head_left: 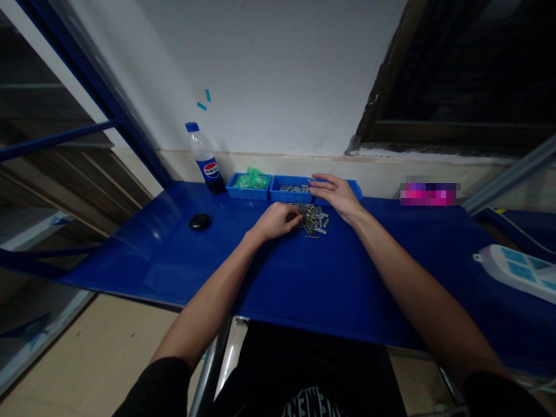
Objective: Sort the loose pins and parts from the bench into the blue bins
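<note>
A loose pile of small metal parts [310, 219] lies on the blue table: thin brass-and-silver pins or screws mixed with short silver cylinders. At its left edge is my left hand [278, 220], thumb and fingers curled together in a pinch; what sits between the tips is too small to make out. My right hand [337, 196] reaches over the right end of a blue bin [290, 197] holding several silver cylinders [295, 189]. Its fingers are stretched and apart, with a small grey piece beside the fingertips. Behind this hand, another blue bin [356, 190] is partly hidden.
A blue bin [247, 194] with green plastic packaging [252, 179] stands left of the cylinders. Farther left are a cola bottle [210, 168] and a black mouse [200, 221]. A white-and-blue power strip [521, 269] lies at the right. The wall [269, 75] borders the table's back.
</note>
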Action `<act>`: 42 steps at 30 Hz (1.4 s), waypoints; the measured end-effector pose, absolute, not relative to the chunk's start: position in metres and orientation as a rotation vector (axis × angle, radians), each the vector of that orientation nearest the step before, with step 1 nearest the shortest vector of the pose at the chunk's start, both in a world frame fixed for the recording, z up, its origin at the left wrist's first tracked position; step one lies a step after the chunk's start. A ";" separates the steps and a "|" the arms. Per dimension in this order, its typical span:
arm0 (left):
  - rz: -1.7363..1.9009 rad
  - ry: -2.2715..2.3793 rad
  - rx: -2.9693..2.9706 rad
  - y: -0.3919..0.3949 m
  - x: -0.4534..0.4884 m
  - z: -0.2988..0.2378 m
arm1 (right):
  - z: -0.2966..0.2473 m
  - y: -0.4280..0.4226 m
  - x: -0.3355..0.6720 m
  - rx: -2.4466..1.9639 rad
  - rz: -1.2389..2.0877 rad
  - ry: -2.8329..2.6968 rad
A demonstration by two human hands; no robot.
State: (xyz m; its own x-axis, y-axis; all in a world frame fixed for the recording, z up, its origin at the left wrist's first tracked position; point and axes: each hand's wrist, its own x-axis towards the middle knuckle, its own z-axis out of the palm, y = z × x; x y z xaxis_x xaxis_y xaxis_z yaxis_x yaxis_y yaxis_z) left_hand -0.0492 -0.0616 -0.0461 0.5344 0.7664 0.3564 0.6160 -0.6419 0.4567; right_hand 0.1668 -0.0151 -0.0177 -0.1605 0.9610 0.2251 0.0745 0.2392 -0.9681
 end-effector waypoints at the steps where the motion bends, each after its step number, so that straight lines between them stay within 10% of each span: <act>1: 0.780 1.154 2.498 -0.061 -0.049 -0.046 | -0.018 -0.014 0.167 -1.045 1.075 -1.525; 23: 0.725 1.145 2.533 -0.061 -0.048 -0.049 | -0.025 -0.004 0.199 -1.806 0.556 -2.385; 42: 0.700 1.153 2.536 -0.061 -0.048 -0.049 | -0.009 -0.014 0.196 -1.901 0.937 -2.150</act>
